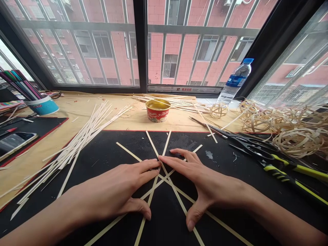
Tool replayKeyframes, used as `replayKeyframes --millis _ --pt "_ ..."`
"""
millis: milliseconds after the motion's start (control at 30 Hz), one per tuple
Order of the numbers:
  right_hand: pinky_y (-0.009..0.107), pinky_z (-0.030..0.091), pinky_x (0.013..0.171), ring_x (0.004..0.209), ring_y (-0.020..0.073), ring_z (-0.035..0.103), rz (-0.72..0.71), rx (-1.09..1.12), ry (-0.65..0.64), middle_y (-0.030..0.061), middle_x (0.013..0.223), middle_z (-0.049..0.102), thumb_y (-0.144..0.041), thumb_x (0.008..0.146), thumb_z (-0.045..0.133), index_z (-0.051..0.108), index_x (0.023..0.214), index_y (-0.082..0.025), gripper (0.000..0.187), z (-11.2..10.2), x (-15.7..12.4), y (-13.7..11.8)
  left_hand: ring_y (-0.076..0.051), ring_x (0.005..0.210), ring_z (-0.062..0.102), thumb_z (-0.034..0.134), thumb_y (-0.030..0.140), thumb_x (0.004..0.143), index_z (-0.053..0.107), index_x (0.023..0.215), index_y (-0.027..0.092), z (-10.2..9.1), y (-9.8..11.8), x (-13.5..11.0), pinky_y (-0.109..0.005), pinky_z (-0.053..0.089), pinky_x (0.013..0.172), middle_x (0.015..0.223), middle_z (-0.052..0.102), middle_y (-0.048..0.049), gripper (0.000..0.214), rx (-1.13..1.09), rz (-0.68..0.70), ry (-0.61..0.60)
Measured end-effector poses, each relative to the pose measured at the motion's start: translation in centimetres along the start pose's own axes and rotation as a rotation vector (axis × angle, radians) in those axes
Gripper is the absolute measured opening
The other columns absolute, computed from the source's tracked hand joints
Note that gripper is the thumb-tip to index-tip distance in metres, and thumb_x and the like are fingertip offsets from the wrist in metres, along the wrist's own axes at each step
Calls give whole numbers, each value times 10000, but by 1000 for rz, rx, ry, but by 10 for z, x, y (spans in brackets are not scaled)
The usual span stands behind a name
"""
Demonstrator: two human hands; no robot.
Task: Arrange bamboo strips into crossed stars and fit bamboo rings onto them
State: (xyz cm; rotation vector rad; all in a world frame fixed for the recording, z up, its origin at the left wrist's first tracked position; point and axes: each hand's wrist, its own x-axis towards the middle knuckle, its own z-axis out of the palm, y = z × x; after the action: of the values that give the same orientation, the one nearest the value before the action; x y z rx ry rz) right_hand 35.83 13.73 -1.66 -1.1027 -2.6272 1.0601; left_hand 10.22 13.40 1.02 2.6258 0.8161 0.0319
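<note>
Crossed flat bamboo strips (pixel 152 145) lie on a black cutting mat (pixel 110 147), radiating from a shared crossing just below the fingertips. The left hand (pixel 120 188) and right hand (pixel 205 181) rest palm down on the strips, fingers extended and slightly spread, neither clenched nor grasping. The two index fingertips (pixel 159 162) almost meet above the crossing, approaching it from either side. The strips run beneath both hands and reappear between the thumbs, which lie apart from the fingers on the mat, nearest the viewer. Left of the left hand, a loose sheaf of similar strips (pixel 77 153) lies across the mat's edge. To the right lie scissors with yellow-and-black handles (pixel 307 172), coils of thin shaved strip (pixel 297 141) and a small woven ball (pixel 219 110). Beyond the mat, on tan paper (pixel 128 118), stand a red-and-gold tin (pixel 158 110) and, by the window, a water bottle (pixel 235 80).
</note>
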Motion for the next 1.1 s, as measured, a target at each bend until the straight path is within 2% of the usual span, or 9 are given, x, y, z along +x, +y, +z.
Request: replayKeyframes --millis 233,433,600,800,1100 --pt "534 131 1139 1424 363 30 -1 -11 6 72 1548 242 -601 524 797 141 1512 -272 1230 2 0 2 -256 1190 564 685 475 792 479 1322 200 -2 4 1 -280 491 936 1456 431 -102 631 45 51 30" --pt "524 133 1141 1424 355 40 -2 -18 19 74 1545 249 -608 518 797 154 1511 -260 1233 3 0 2 -250 1189 564 655 478 817 463 1328 191 -1 3 0 -275 486 940 1422 470 -116 616 61 90 63" --pt "537 125 1138 1421 365 38 -7 -20 25 82 1540 258 -612 512 797 151 1512 -258 1242 4 0 3 -257 1227 531 631 480 836 384 1391 185 -1 5 1 -301 471 970 1426 461 -130 675 94 88 61" --pt "535 126 1137 1420 366 41 -7 -19 30 84 1536 263 -613 511 796 165 1510 -256 1235 4 0 2 -260 1225 535 619 472 847 401 1385 175 -2 6 1 -299 459 984 1441 434 -162 652 101 88 48" --pt "536 119 1138 1421 363 48 -3 -21 43 97 1529 276 -607 505 799 187 1507 -239 1230 4 2 2 -266 1238 523 644 479 825 392 1393 214 0 4 2 -312 451 996 1441 439 -144 676 64 96 62"
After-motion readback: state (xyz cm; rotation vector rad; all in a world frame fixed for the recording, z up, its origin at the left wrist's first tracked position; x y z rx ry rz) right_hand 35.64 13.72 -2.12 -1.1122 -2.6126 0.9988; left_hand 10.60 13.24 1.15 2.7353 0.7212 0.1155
